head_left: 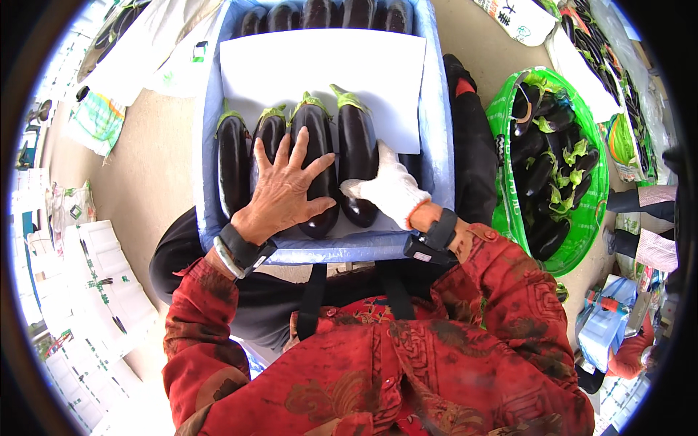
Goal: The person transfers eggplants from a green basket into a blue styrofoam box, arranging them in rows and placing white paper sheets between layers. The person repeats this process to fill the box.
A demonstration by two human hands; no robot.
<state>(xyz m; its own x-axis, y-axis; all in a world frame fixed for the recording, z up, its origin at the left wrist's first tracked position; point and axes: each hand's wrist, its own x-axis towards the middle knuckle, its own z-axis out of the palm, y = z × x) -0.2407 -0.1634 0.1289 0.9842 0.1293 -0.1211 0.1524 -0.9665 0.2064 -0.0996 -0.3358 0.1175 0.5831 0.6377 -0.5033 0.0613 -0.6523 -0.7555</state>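
Note:
A box lined with blue film point(322, 253) stands before me. A white sheet point(322, 65) lies in it, partly covering the eggplants point(322, 13) at the far end. Nearer me, several glossy dark eggplants with green caps lie side by side, caps pointing away. My bare left hand point(286, 188) rests, fingers spread, across the middle eggplants point(311, 125). My right hand point(387, 182), in a white glove, grips the rightmost capped eggplant point(357, 131), thumb over it and fingers along its right side. A dark shape shows past the sheet's lower right edge, mostly hidden.
At right stands a green plastic bag point(591, 218) full of loose eggplants point(545, 158). White foam boxes point(109, 283) bearing writing are stacked at left. More eggplants point(589, 43) lie at the upper right. Other people's legs point(641, 201) show at the right rim.

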